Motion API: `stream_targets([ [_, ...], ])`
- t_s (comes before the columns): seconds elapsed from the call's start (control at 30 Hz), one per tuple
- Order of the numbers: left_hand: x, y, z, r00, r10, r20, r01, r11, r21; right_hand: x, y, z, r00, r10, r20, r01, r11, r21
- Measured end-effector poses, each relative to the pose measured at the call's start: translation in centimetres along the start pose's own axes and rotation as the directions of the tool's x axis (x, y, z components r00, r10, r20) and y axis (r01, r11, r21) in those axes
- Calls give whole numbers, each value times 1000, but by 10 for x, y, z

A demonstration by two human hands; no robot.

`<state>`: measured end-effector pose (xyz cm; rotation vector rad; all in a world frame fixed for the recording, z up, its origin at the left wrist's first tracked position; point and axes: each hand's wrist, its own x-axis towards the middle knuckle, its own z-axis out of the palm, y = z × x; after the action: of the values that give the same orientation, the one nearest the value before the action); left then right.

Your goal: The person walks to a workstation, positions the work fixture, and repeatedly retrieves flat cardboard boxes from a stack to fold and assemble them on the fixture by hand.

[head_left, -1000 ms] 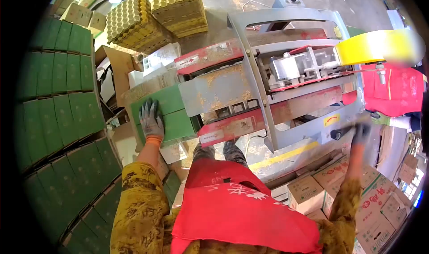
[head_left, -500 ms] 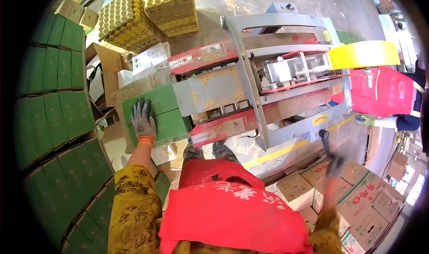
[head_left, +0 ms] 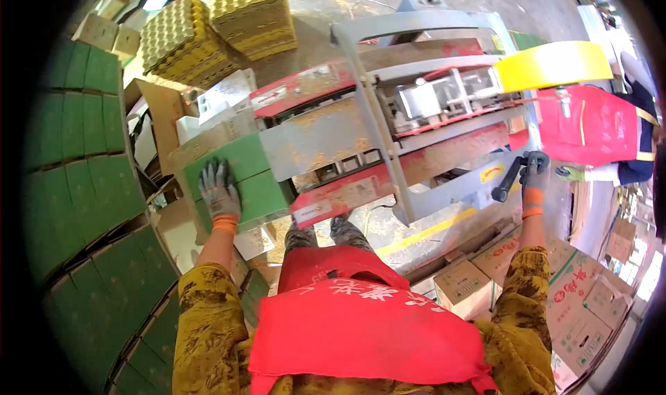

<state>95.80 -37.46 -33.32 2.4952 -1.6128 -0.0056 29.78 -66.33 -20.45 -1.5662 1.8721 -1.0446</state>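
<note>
Your gloved left hand lay flat on the green box, fingers slightly apart and pinching nothing. The box sat at the left end of the machine, beside its chip-strewn metal plate. Your right hand was at the black crank; the small, dark view could not tell whether your fingers closed around it.

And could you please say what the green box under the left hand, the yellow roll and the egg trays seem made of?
The green box looks like matte cardboard, given its flat panels and straight seam. The yellow roll seems smooth, perhaps plastic tape, from its bright, even surface. The egg trays are probably matte moulded pulp, from their dimpled cups, though plastic is possible.
</note>
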Motion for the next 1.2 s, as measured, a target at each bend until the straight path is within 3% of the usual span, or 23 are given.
stream_targets([
  [0.03, 0, 3, -3, 1000, -12, 9, 12, 1000, -16, 7, 10, 5, 998, -57, -39, 56, 998, -32],
  [0.13, -2, 5, -3, 1000, -22, -3, 22, 999, -43, 1, 6, -4, 999, 8, -45, -12, 996, -87],
  [0.2, -4, 0, -2, 998, -42, 42, 43, 999, -18, -30, 24, -33, 986, 49, -161, -61, 995, -73],
  [0.23, 0, 0, -2, 998, -41, 46, 41, 999, -14, -34, 87, -62, 970, -144, -197, 127, 987, -98],
  [0.3, -3, 1, -5, 996, -47, 81, 48, 999, -9, -102, 29, -68, 971, 202, -131, -186, 975, 122],
  [0.37, -6, 1, -8, 996, -31, 85, 34, 999, -27, -158, 7, -64, 948, 279, -155, -265, 959, 101],
  [0.47, -4, -1, -7, 997, -26, 70, 28, 999, -21, -209, -2, -12, 992, -126, 22, 128, 975, -180],
  [0.5, -6, -1, -8, 996, -34, 81, 37, 999, -30, -214, -57, 20, 984, -154, 92, 170, 965, -200],
  [0.57, -3, 1, -8, 995, -43, 88, 48, 997, -54, -188, -144, 62, 961, 98, 257, -79, 994, -82],
  [0.6, 3, 1, -8, 997, -47, 63, 50, 998, -49, -149, -129, 75, 957, -153, 246, 206, 957, -204],
  [0.63, 1, 2, -9, 997, -45, 57, 48, 998, -44, -107, -107, 73, 887, -375, 268, 450, 829, -331],
  [0.67, -6, 4, -10, 997, -39, 65, 42, 998, -40, -67, -98, 73, 965, -174, 194, 245, 859, -449],
  [0.73, -7, 4, -6, 997, -38, 66, 39, 999, -26, -9, -52, 39, 998, -55, 27, 62, 906, -419],
  [0.77, -4, 1, -6, 997, -42, 62, 43, 999, -15, 2, -14, 16, 992, -119, -46, 100, 952, -288],
  [0.83, -4, 1, -9, 997, -40, 64, 43, 999, -33, -26, 24, -48, 999, 0, -46, -8, 984, -177],
  [0.87, -3, 3, -10, 997, -43, 62, 46, 998, -47, -53, 69, -80, 998, -45, -53, 38, 991, -129],
  [0.93, 2, 3, -11, 998, -41, 40, 43, 998, -50, -150, 64, -86, 995, 90, 33, -94, 988, 121],
  [0.97, -3, 5, -12, 999, -30, 45, 32, 998, -49, -183, 22, -56, 987, -107, 118, 124, 980, -154],
  [1.0, -7, 5, -11, 998, -32, 57, 35, 999, -42, -221, -38, -19, 933, -262, 249, 344, 854, -390],
  [1.07, -2, 2, -7, 998, -27, 57, 28, 999, -19, -189, -98, 36, 938, 68, 339, 6, 978, -210],
  [1.1, 4, 4, -6, 999, -21, 45, 23, 999, -32, -157, -95, 58, 966, -113, 231, 171, 952, -254],
  [1.2, -11, 3, -10, 998, -9, 65, 12, 999, -41, -16, -8, 41, 883, -399, 248, 469, 781, -413],
])
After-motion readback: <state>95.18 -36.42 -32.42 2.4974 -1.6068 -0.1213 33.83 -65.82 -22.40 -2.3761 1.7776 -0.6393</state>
